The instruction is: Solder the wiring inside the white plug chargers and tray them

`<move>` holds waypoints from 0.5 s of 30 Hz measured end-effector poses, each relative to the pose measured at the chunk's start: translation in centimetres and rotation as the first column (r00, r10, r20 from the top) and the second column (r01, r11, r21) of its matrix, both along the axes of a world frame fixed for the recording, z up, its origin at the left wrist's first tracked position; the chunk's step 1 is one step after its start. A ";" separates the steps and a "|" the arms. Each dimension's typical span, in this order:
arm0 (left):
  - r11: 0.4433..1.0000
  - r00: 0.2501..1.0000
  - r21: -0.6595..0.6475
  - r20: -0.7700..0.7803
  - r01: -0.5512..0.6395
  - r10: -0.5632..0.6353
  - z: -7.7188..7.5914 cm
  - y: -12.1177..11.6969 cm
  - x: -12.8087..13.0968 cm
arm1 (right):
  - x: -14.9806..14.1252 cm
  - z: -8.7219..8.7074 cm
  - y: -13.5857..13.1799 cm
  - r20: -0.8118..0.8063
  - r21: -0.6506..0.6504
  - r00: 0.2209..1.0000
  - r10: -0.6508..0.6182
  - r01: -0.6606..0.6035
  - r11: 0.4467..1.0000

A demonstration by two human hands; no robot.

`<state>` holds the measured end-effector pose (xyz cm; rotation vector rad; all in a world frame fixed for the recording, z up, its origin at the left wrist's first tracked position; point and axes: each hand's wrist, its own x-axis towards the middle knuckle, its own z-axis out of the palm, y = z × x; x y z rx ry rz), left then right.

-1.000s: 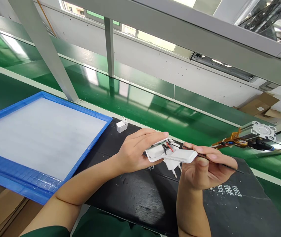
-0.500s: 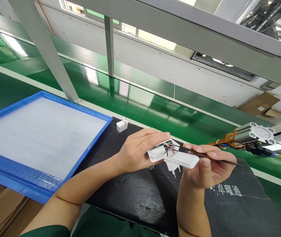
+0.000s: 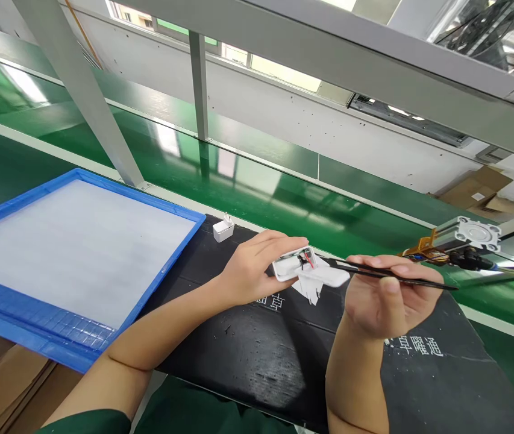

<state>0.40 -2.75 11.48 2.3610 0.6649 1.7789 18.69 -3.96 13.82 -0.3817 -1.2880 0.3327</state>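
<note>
My left hand grips an opened white plug adapter above the black mat. Red and black wires show inside the open shell, and its lid and two plug pins hang toward the right. My right hand pinches thin black tweezers. Their tips reach into the shell at the wires, and their tail sticks out to the right past my fingers.
A blue tray with a white foam sheet lies at the left. A small closed white adapter sits at the mat's far edge. Behind runs a green conveyor belt. A metal pneumatic cylinder stands at the right, and cardboard boxes farther back.
Both hands have lifted the adapter a little and tilted it, so the plug pins now point more down and away. The tweezers stay at the wires.
</note>
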 end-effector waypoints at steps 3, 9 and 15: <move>0.996 1.000 -0.083 -0.004 0.017 -0.017 -0.2 0.1 0.2 | 0.4 0.4 0.2 -0.035 -0.012 0.998 -0.044 0.044 0.999; 0.842 0.997 -0.533 0.038 0.080 -0.070 -0.5 0.5 0.3 | 2.4 1.2 0.2 0.003 -0.225 0.971 -0.239 0.234 0.946; 0.745 0.991 -0.654 0.110 0.132 -0.079 -1.0 1.1 0.5 | 3.1 -3.9 0.4 0.794 -0.575 0.523 0.309 0.480 0.663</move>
